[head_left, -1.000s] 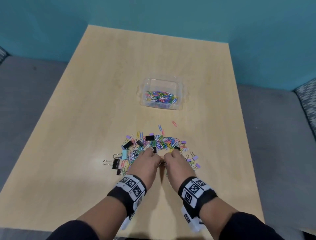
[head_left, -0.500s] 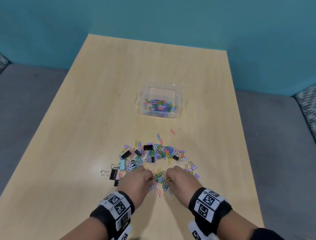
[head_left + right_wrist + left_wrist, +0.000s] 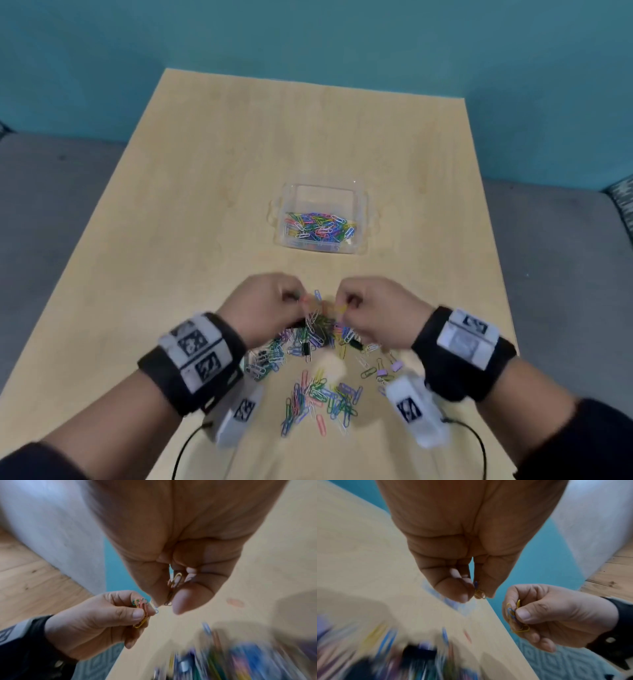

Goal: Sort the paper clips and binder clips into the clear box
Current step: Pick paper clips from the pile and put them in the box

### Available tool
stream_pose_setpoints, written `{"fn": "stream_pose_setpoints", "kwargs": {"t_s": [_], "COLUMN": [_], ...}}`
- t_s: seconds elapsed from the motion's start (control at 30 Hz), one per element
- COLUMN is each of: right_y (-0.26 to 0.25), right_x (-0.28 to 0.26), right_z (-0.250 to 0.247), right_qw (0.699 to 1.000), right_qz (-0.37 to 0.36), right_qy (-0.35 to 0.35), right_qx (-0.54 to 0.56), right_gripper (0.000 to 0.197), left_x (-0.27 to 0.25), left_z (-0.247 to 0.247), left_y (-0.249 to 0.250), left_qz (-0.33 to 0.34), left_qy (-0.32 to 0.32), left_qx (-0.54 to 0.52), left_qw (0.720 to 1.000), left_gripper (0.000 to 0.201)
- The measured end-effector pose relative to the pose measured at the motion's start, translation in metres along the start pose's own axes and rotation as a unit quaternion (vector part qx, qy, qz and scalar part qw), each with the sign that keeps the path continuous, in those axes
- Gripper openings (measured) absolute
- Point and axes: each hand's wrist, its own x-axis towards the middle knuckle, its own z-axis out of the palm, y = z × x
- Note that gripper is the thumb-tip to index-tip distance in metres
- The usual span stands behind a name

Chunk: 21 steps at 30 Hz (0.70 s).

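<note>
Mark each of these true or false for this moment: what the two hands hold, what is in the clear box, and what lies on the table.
1. Both hands pinch paper clips. True: the left hand and the right hand each hold a few.
2. The clear box is empty. False: coloured paper clips lie in it.
3. Binder clips are in the box. False: only paper clips show there.
4. A loose pile lies on the table near the person. True.
5. The hands are inside the box. False: they are short of it, above the pile.
</note>
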Motion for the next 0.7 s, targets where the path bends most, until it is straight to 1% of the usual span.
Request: {"fn": "stream_pose_setpoints", "kwargs": {"t_s": [0.07,0.17,0.23,0.3,0.33,0.37,0.43,0.47,0.5,0.57,0.6,0.7], "right_y": [-0.007,-0.014,-0.019,-0.022,-0.022,-0.021,-0.015,-0.01,-0.002,0.018,0.031,0.074], "right_x": [0.03,0.073,0.095,0.109,0.113,0.115,0.11,0.102,0.091,0.059,0.04,-0.019], "right_z": [-0.025,-0.05,-0.059,-0.062,-0.062,-0.062,-0.064,-0.065,-0.065,-0.056,-0.049,-0.012], "right_qw": [0.998,0.992,0.986,0.983,0.984,0.985,0.987,0.985,0.982,0.97,0.966,0.962], "right_qz": [-0.021,-0.015,-0.011,-0.009,-0.007,-0.005,0.009,0.011,0.006,-0.006,-0.007,0.002], "right_qy": [0.056,0.123,0.155,0.17,0.167,0.161,0.153,0.157,0.168,0.188,0.187,0.151], "right_qx": [-0.007,-0.026,-0.058,-0.076,-0.068,-0.058,-0.052,-0.064,-0.091,-0.155,-0.178,-0.226], "right_gripper": [0.014,0.011,0.008,0.006,0.004,0.009,0.031,0.039,0.041,0.04,0.039,0.036], "left_x": [0.033,0.078,0.099,0.111,0.115,0.116,0.11,0.102,0.092,0.061,0.042,-0.019], "left_z": [-0.017,-0.031,-0.032,-0.03,-0.028,-0.027,-0.027,-0.028,-0.029,-0.031,-0.03,-0.021], "left_y": [0.006,0.016,0.023,0.029,0.029,0.027,0.019,0.014,0.008,-0.008,-0.017,-0.052], "left_qz": [0.002,0.006,-0.004,-0.014,-0.018,-0.022,-0.025,-0.02,-0.015,-0.014,-0.019,-0.031], "left_qy": [0.049,0.103,0.116,0.123,0.12,0.114,0.105,0.108,0.116,0.131,0.136,0.158], "left_qx": [0.004,0.038,0.062,0.048,0.04,0.039,0.062,0.076,0.083,0.077,0.067,0.059], "left_qw": [0.999,0.994,0.991,0.991,0.992,0.992,0.992,0.991,0.99,0.988,0.988,0.985], "left_gripper": [0.002,0.007,0.008,0.008,0.013,0.021,0.034,0.037,0.037,0.035,0.033,0.028]}}
